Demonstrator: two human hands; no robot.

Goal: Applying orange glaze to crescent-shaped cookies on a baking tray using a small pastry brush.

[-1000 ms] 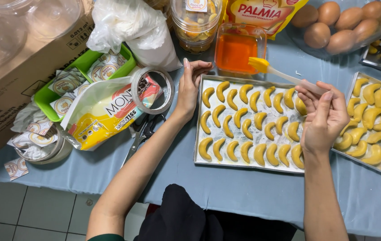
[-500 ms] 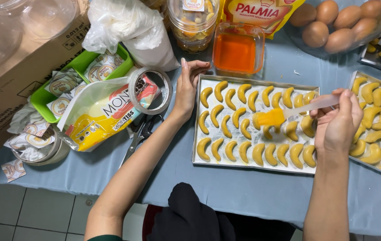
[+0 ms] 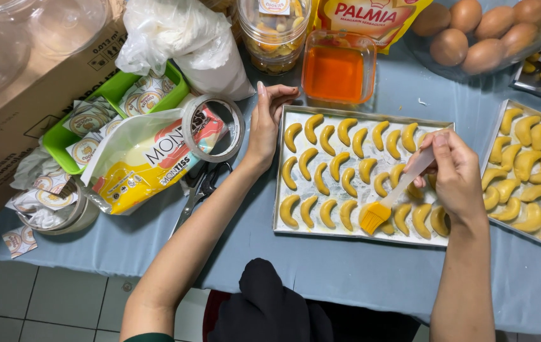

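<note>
Brushing one brush (image 3: 392, 195) over twenty-one crescents (image 3: 321, 179)

Both forearms are bare. The left arm reaches toward 1 o'clock, its hand (image 3: 265, 123) flat, fingers together pointing to 12 o'clock, thumb curled. The right arm runs straight up to 12, its hand (image 3: 453, 174) bent toward 10 o'clock, fingers pinched in a closed grip.

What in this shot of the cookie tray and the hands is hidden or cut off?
Head view:
- Second tray: cut off by the right edge.
- Brush handle end: hidden in the right hand grip.
- Eggs: cut off at the top edge.
- Scissors: partly under the tape roll.
</note>
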